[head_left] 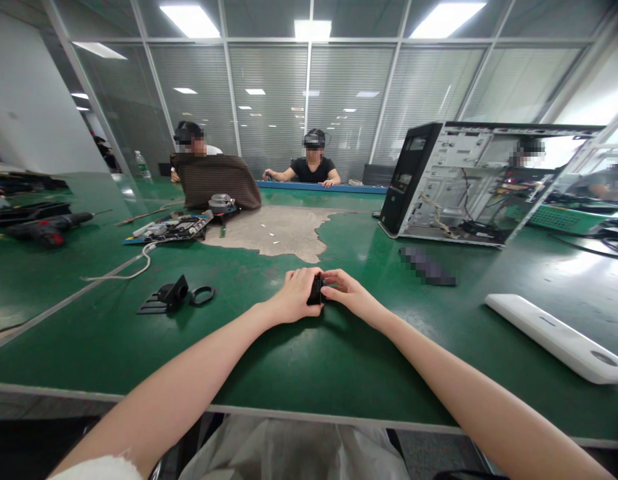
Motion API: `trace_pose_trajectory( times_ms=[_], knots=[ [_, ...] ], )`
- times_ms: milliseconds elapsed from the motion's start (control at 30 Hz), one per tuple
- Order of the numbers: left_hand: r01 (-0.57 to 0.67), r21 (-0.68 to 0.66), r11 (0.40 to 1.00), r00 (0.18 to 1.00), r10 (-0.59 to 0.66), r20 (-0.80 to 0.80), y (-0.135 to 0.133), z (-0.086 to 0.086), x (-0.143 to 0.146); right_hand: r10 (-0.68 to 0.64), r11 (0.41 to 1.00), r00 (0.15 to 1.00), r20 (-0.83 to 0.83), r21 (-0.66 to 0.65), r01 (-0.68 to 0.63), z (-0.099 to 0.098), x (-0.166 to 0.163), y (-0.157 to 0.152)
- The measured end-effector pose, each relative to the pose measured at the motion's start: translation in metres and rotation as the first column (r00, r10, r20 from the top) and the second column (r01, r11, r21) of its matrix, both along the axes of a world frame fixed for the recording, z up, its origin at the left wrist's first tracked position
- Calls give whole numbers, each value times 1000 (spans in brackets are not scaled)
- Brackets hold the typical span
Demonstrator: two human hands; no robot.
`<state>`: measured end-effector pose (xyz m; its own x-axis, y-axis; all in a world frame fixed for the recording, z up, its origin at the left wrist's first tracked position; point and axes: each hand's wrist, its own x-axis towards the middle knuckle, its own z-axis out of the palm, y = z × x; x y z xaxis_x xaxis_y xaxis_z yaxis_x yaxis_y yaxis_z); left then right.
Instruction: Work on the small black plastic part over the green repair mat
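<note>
My left hand and my right hand meet over the green table, a little in front of me. Both are closed on a small black part held between them. The left fingers wrap its left side, and the right fingertips pinch its right edge. Most of the part is hidden by my fingers.
A black bracket and a black ring lie to the left. Farther left are a circuit board, a white cable and a power drill. An open computer case stands at right, a white panel nearer. Two people sit opposite.
</note>
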<state>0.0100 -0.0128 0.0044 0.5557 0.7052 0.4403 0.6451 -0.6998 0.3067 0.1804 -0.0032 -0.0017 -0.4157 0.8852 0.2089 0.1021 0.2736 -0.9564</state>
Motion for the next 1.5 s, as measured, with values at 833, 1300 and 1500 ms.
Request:
trace_pose_trajectory(
  times_ms=[833,1300,1500],
  knots=[
    [12,30,999,1000,-12,-7,0,0,-1,121,992,993,-15,34,-121,4,3,-3],
    [2,11,1000,999,-1,-42,-3,0,-6,30,993,996,-90,-111,-39,6,-9,-11],
    [6,8,1000,999,-5,-45,-4,0,-8,2,994,995,-95,-108,-12,2,-11,-8]
  ],
)
